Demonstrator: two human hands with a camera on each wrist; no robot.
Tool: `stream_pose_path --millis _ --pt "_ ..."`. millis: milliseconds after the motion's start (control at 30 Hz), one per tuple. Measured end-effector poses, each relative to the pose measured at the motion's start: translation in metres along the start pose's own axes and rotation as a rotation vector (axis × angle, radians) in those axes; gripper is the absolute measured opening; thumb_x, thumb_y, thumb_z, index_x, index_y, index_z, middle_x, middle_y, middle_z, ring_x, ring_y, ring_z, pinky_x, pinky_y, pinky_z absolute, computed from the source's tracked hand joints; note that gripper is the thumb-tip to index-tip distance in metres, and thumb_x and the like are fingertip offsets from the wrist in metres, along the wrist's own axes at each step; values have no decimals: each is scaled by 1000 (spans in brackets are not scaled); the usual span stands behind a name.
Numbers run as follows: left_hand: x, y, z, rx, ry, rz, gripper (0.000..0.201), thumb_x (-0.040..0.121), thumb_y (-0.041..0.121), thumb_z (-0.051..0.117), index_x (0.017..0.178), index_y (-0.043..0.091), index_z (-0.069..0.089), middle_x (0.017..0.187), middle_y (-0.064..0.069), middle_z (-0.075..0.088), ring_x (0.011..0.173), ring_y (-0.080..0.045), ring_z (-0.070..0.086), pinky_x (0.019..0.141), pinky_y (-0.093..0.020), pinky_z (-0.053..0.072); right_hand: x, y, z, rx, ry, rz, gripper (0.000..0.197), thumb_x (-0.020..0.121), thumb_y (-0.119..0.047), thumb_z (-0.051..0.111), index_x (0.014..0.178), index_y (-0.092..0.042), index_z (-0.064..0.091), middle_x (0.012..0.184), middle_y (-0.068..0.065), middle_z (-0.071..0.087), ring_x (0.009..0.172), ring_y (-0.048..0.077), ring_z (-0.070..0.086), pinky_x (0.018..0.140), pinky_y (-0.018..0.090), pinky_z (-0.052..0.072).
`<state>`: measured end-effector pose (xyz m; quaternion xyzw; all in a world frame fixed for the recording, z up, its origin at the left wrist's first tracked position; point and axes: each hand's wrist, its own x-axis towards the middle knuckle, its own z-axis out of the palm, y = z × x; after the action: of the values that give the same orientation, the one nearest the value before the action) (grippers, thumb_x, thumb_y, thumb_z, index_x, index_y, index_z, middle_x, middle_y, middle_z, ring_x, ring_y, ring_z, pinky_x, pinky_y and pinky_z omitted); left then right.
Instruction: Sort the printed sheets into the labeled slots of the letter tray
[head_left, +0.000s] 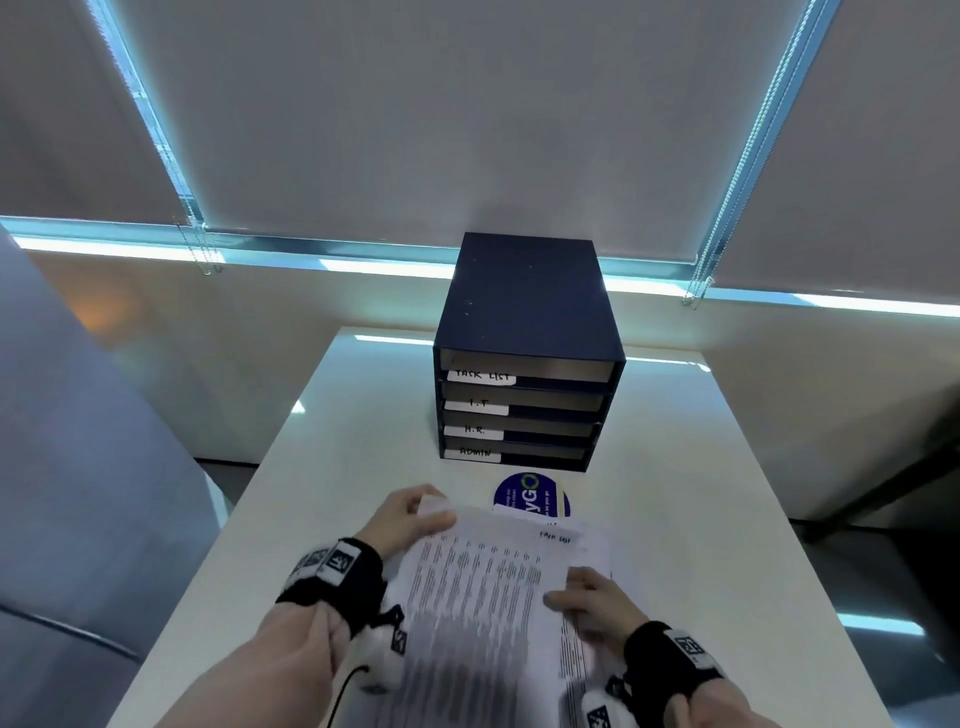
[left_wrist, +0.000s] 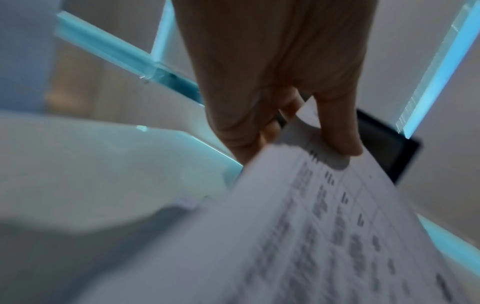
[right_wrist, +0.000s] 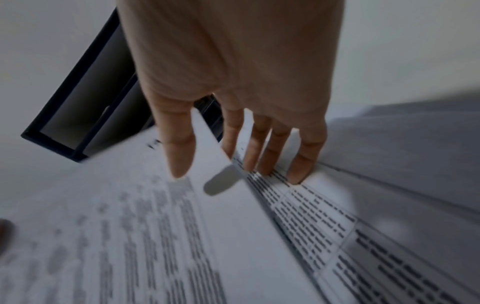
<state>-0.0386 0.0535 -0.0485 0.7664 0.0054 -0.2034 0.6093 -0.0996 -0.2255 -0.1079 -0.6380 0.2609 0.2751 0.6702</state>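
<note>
The left hand (head_left: 410, 519) reaches forward over the near part of the white tabletop (head_left: 727, 519), wrist strapped in a black band, and pinches the far left corner of the top printed sheet (head_left: 478, 587): in the left wrist view its thumb (left_wrist: 340, 131) lies on the printed face and the other fingers are curled beneath the edge. That corner is raised off the stack of sheets (head_left: 592, 540), which lies on the tabletop just near the round blue sticker (head_left: 532, 496)

The right hand (head_left: 592, 597) lies palm down at the right edge of the same sheet. In the right wrist view its fingers (right_wrist: 301, 160) are spread and nearly straight; three fingertips press on the printed rows of the stack below, while the thumb (right_wrist: 179, 148) lies over the top sheet's face and the sheet's edge passes between thumb and forefinger. The top sheet bears a handwritten heading at its far right corner, too blurred to read surely

The dark blue letter tray (head_left: 524, 353) stands upright at the far middle of the tabletop, well apart from both hands, its four slots labelled from the top TASK LIST, I.T, H.R and ADMIN
</note>
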Motion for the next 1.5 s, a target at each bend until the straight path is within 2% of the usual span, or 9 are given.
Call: stream_pose_path --millis 67,167,300,700,800,967,1233,1367,1500 --pt "4 19 -2 -283 60 9 10 85 11 66 91 5 62 86 -16 68 77 -26 67 71 -35 55 -8 -7 1 47 -116 -50 14 83 2 67 80 -8 57 52 -4 56 38 8 48 43 20 36" --pt "18 36 -10 -444 155 -15 23 93 14 55 110 -1 60 108 -28 65 99 -38 64 93 -50 49 -16 -17 2 99 -176 -90 14 88 2 60 101 -4 60 83 7 70 71 18 66 71 29 50" --pt "32 48 -16 -485 215 -68 39 101 20 39 124 -10 49 121 -31 57 111 -39 57 97 -46 44 -21 -28 1 106 -222 -160 28 92 6 51 118 -3 57 116 16 69 108 31 66 102 44 46" --pt "32 51 -15 -462 237 -133 38 102 20 37 127 -7 47 126 -29 56 120 -39 53 106 -49 38 -21 -27 1 107 -207 -191 33 93 7 47 123 -4 56 115 19 69 105 35 67 90 44 53" --pt "34 51 -15 -429 253 -124 38 101 26 41 122 -3 53 120 -24 62 114 -37 58 106 -51 39 -19 -28 4 127 -147 -244 37 93 7 46 127 -7 54 117 16 69 108 33 66 99 49 48" --pt "32 58 -9 -379 199 -68 30 99 26 46 117 6 59 96 -8 69 83 -22 65 77 -34 54 -14 -55 -11 167 -54 -285 38 95 0 49 132 -9 50 126 12 64 116 30 61 108 51 40" --pt "28 52 4 -350 16 -79 29 98 23 48 120 5 59 104 -11 67 71 -16 63 52 -21 51 10 -150 -25 130 28 -348 38 96 4 42 133 -2 47 125 19 62 107 34 63 100 50 46" --pt "35 53 12 -312 -13 -41 21 99 20 47 116 17 59 109 -11 71 83 -26 71 65 -35 58 22 -199 -9 126 58 -430 33 95 7 43 127 0 50 121 21 60 90 29 62 85 39 49" --pt "49 49 17 -352 119 -6 24 102 18 39 122 13 52 102 -11 69 54 -20 65 51 -27 55 19 -198 -9 22 64 -393 22 94 -6 54 115 -6 55 110 14 64 83 23 63 71 32 51"
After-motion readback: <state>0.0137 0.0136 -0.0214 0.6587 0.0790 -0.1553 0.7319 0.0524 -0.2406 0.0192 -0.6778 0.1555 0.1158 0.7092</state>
